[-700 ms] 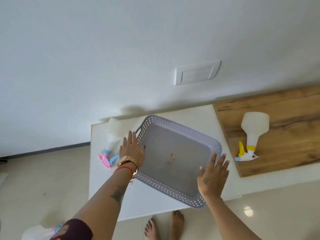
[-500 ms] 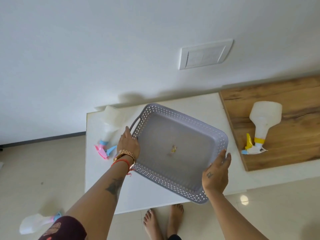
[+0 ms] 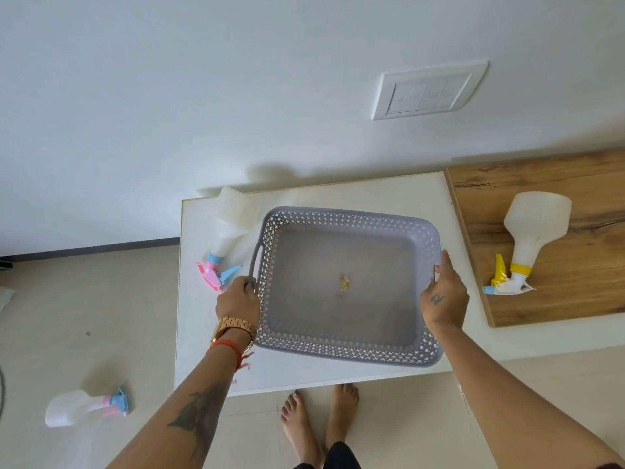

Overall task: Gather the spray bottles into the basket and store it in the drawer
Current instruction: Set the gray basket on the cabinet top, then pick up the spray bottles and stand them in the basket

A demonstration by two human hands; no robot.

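Note:
A grey perforated basket (image 3: 341,345) sits on the white cabinet top (image 3: 196,299), holding only a small scrap. My left hand (image 3: 238,301) grips its left handle. My right hand (image 3: 444,299) holds its right rim. A white spray bottle with a pink and blue trigger (image 3: 226,228) lies on the top just left of the basket. Another white bottle with a yellow trigger (image 3: 527,231) lies on the wooden surface (image 3: 558,299) to the right. A third white bottle with a pink and blue trigger (image 3: 84,406) lies on the floor at lower left.
A white wall with a switch plate (image 3: 427,91) rises behind the cabinet. Pale floor tiles (image 3: 84,316) stretch to the left and in front. My bare feet (image 3: 319,418) stand at the cabinet's front edge. No drawer is in view.
The basket has turned from a diagonal pose to lie square with the cabinet. Both hands have closed onto its sides, and the view has tilted down, showing more of the floor bottle.

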